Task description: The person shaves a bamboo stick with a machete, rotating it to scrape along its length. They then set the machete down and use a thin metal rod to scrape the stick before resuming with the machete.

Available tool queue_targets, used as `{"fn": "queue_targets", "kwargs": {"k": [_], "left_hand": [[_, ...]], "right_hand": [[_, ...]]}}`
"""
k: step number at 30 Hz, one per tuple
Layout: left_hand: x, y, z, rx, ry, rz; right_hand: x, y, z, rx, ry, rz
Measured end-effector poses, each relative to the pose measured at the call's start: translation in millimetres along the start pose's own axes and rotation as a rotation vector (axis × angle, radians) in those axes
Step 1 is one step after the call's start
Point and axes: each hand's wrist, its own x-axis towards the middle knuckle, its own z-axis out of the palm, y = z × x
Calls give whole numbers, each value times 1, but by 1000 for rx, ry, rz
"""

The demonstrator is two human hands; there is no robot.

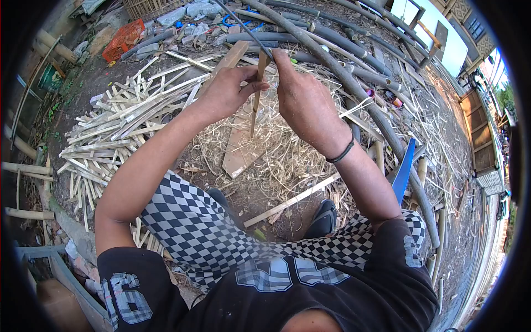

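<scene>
My left hand (235, 91) is closed, thumb and fingers pinching a bamboo strip (256, 108) that stands nearly upright in front of me. My right hand (307, 105) is a fist around the end of a long, thin, dark knife (243, 26); its handle is hidden in the palm. The blade points up and to the left, crossing the top of the strip close to my right thumb. Below both hands, a flat wooden board (240, 152) lies among curly bamboo shavings (282, 157).
A heap of cut bamboo strips (119, 124) lies at left. Long bamboo poles (354, 83) cross the ground ahead and right. A blue saw-like blade (405, 169) stands by my right knee. An orange crate (123, 40) sits at back left.
</scene>
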Motion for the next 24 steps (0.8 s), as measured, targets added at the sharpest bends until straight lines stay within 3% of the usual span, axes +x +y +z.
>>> {"fn": "queue_targets", "kwargs": {"k": [3,5,6,8,9,11,12,13,15,16,20,24], "left_hand": [[-1,3,-3,16,1,-11],[-2,-1,-2,0,51,51],[-2,-6,0,2,51,53],[-2,-14,2,-39,64,129],[-2,-12,0,-40,61,130],[-4,-7,-6,-16,28,99],[-4,-8,-6,-16,27,98],[-4,-8,-7,-28,32,87],[-3,-9,-6,-37,31,77],[-3,-10,-5,-22,37,71],[0,-6,-3,-32,43,1],[2,-8,-2,-85,20,15]], "right_hand": [[2,9,9,37,14,12],[8,28,24,438,238,-378],[7,24,19,438,240,-378],[3,14,6,804,-107,-56],[5,16,7,804,-106,-53],[14,23,10,1176,-353,111],[16,26,7,1204,-416,121],[23,30,16,1205,-416,121],[32,31,38,470,270,-558],[22,30,34,446,160,-406],[22,27,27,427,145,-339],[14,22,18,158,63,-155]]}}
